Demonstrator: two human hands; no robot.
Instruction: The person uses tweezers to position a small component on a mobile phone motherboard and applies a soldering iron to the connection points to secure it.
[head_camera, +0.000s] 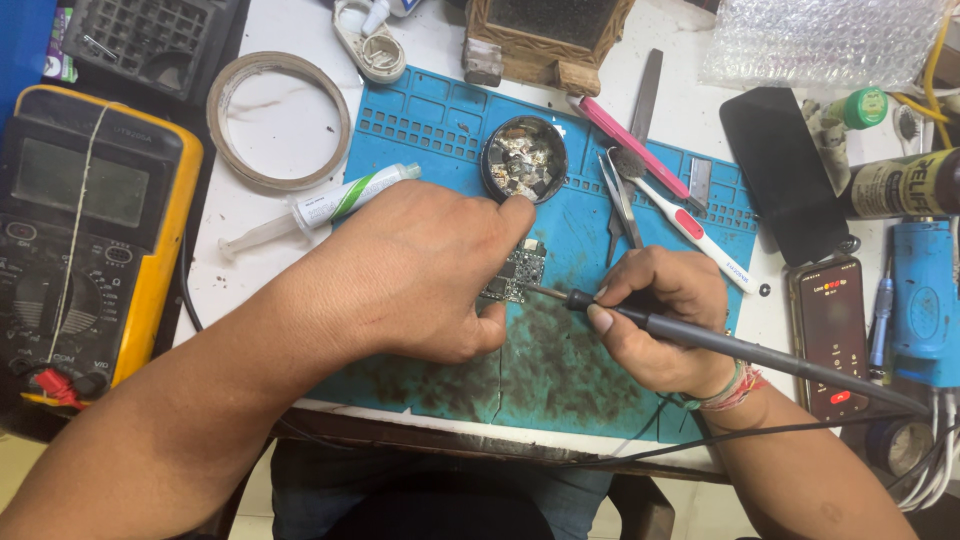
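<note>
the small circuit board (517, 274) lies near the middle of the blue mat (560, 370), mostly hidden under the left hand (420, 270), whose fingers pinch its edges. the right hand (655, 320) grips a soldering iron (700, 338), tip touching the board's right edge. above the board sits a round tin of chips (523, 160); tweezers (620, 200) and a syringe (320, 208) lie nearby.

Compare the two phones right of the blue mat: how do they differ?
The upper phone is dark, with no lit screen, and lies tilted; the lower phone has a lit screen and lies nearly straight. The upper looks larger. Both lie flat on the white table, near the right hand.
</note>
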